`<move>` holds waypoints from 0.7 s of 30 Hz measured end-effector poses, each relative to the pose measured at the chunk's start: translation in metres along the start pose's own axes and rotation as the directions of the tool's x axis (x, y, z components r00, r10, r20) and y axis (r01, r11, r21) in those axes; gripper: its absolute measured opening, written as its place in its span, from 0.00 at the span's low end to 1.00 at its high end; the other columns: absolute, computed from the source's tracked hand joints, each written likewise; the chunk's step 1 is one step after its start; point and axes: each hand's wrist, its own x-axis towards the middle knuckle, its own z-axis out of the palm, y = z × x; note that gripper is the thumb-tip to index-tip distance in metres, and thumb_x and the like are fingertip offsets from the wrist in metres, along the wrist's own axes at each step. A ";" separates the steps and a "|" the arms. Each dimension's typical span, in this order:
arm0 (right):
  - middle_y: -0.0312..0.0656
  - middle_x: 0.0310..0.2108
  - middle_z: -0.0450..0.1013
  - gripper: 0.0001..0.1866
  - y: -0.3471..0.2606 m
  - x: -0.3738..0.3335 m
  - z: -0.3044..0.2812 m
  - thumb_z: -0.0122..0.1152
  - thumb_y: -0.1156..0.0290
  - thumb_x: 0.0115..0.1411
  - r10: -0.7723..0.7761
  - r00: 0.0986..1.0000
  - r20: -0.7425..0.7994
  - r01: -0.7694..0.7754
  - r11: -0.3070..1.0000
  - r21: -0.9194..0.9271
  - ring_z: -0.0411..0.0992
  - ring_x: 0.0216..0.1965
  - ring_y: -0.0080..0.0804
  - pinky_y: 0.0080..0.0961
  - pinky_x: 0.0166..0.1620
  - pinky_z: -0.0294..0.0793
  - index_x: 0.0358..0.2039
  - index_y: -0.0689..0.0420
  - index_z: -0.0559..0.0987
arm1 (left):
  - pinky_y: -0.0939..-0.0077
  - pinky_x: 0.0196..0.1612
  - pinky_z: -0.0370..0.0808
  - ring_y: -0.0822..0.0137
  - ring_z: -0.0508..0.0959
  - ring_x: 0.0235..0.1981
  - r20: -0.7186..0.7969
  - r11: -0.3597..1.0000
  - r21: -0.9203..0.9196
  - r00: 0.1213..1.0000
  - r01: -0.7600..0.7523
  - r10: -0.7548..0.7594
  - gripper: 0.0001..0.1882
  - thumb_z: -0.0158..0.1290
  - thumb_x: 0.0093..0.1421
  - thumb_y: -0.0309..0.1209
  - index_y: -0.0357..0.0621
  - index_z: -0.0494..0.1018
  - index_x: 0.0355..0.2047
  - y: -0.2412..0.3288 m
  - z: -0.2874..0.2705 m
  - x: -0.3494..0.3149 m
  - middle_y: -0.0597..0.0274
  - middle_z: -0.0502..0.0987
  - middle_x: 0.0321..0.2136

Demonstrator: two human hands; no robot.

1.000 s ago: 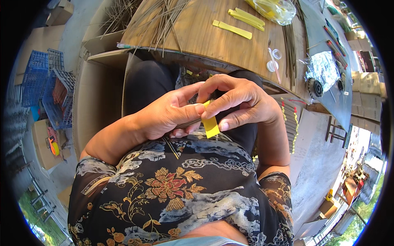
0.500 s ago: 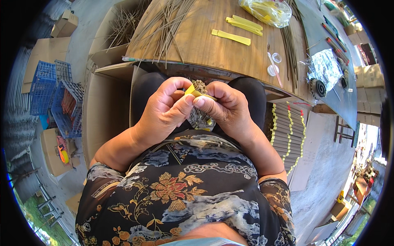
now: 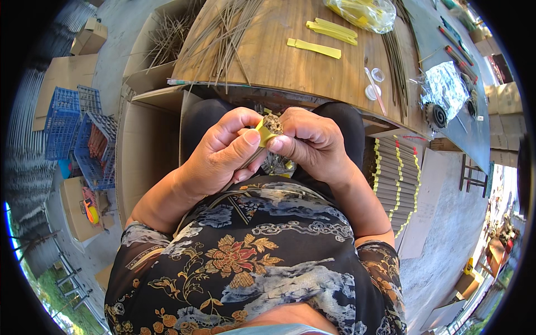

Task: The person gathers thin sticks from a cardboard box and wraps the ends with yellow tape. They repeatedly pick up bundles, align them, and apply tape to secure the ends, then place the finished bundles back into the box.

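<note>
We see flat yellow strip at three o'clock from left hand, nine from right hand. Both pinch it.

To your left you have blue mesh crates; before you, a round pale lid sits on the wooden table; to your right, crumpled silver foil lies on a grey tabletop beside a black coil; farther right, you see stacked brown cartons.

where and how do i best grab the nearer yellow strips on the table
Probably pinch the nearer yellow strips across their middle, coming from above and the person's side: they lie flat, long and narrow, and the other yellow strips lie just beyond them.
</note>
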 end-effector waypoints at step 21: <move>0.41 0.32 0.70 0.21 -0.013 0.009 -0.007 0.71 0.62 0.39 -0.193 0.980 -0.056 0.190 0.980 -0.066 0.69 0.34 0.34 0.25 0.36 0.68 0.32 0.58 0.76 | 0.76 0.44 0.67 0.69 0.71 0.38 0.170 0.976 0.217 0.984 0.010 -0.048 0.19 0.39 0.63 0.36 0.37 0.63 0.49 0.017 0.002 0.005 0.58 0.70 0.39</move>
